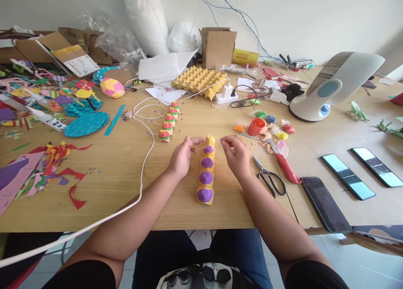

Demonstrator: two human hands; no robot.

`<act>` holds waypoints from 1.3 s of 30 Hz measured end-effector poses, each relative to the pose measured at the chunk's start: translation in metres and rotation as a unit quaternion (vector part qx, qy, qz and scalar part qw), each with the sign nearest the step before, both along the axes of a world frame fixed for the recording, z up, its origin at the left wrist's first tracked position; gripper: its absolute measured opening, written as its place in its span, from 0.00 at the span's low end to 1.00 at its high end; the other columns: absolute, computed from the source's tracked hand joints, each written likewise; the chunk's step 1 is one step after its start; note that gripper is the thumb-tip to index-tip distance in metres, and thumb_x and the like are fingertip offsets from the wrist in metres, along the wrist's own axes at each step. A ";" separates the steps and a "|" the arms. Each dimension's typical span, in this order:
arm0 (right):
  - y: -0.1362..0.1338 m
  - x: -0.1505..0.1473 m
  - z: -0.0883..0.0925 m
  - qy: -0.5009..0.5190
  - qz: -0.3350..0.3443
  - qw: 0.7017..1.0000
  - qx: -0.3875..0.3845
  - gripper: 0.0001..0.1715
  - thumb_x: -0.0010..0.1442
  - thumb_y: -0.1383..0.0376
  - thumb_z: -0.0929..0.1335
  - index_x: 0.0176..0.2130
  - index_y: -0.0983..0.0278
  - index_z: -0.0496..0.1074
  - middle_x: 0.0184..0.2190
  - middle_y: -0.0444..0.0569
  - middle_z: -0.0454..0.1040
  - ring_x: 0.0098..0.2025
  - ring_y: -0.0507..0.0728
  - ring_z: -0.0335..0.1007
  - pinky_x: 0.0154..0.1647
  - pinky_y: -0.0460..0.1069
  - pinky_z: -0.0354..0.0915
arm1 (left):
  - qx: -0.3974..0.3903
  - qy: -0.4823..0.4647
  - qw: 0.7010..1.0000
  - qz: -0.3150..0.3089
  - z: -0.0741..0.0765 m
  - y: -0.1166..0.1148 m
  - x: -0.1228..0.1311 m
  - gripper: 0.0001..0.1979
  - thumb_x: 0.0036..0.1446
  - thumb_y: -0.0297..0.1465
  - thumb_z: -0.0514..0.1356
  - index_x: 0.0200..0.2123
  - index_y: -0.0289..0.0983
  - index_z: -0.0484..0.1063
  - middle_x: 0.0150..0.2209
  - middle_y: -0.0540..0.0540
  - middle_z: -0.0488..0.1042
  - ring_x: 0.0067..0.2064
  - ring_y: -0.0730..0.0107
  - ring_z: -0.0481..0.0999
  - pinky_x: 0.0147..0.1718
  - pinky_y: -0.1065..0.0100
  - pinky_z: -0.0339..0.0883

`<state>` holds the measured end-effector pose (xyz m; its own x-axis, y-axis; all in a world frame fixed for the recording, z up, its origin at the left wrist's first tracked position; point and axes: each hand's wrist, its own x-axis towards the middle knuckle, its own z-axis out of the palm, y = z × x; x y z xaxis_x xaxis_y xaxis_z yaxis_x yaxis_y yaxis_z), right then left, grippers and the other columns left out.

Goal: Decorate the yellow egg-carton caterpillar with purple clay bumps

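Note:
A strip of yellow egg carton [210, 143] lies lengthwise in front of me on the wooden table. Several of its cups carry purple clay caps [206, 178]; the cup at the far end is bare yellow. My left hand [181, 158] is beside the far end, fingers stretched out and apart, fingertips at or very near the strip's left side. On the right, my right hand [236, 154] is closed in a pinch, off the strip. A tiny purplish bit seems to show at its fingertips, too small to name. Farther back stands a decorated carton strip [169, 123] with red and green clay.
Scissors [270, 177], a red-handled knife [288, 167] and phones [325, 203] lie to the right. Clay packets surround a red cup [256, 126]. A white cable [146, 156] crosses on the left. Behind are an egg tray [200, 80] and a lamp-like white device [333, 87].

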<state>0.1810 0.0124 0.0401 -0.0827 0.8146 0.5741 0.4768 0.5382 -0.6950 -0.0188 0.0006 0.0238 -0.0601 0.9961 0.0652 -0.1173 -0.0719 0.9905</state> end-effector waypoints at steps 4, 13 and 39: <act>0.012 0.002 -0.012 0.036 0.012 0.994 -0.106 0.09 0.64 0.59 0.69 0.38 0.60 0.78 0.33 0.49 0.80 0.35 0.57 0.74 0.39 0.52 0.69 | -0.016 0.069 0.994 0.079 -0.009 0.006 -0.001 0.18 0.60 0.46 0.62 0.43 0.38 0.81 0.48 0.42 0.82 0.54 0.56 0.77 0.50 0.61 0.69; 0.018 -0.004 -0.028 0.043 0.129 0.972 -0.190 0.14 0.59 0.55 0.73 0.38 0.63 0.78 0.31 0.49 0.81 0.31 0.56 0.75 0.33 0.50 0.69 | 0.044 0.193 0.980 0.000 -0.022 0.008 -0.004 0.12 0.60 0.35 0.63 0.45 0.40 0.80 0.48 0.43 0.82 0.49 0.60 0.79 0.55 0.58 0.69; 0.015 0.000 -0.024 -0.076 0.119 0.982 -0.127 0.09 0.62 0.62 0.72 0.43 0.62 0.78 0.31 0.45 0.71 0.32 0.53 0.67 0.34 0.48 0.63 | 0.049 0.307 0.950 0.012 -0.016 0.008 -0.009 0.11 0.61 0.35 0.61 0.46 0.40 0.75 0.42 0.45 0.80 0.40 0.64 0.79 0.42 0.63 0.70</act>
<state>0.1805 0.0278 0.0157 -0.3576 0.8770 0.3209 0.4665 0.4654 -0.7522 -0.0280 0.0082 0.0076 -0.0043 0.9823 0.1873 0.4837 -0.1619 0.8601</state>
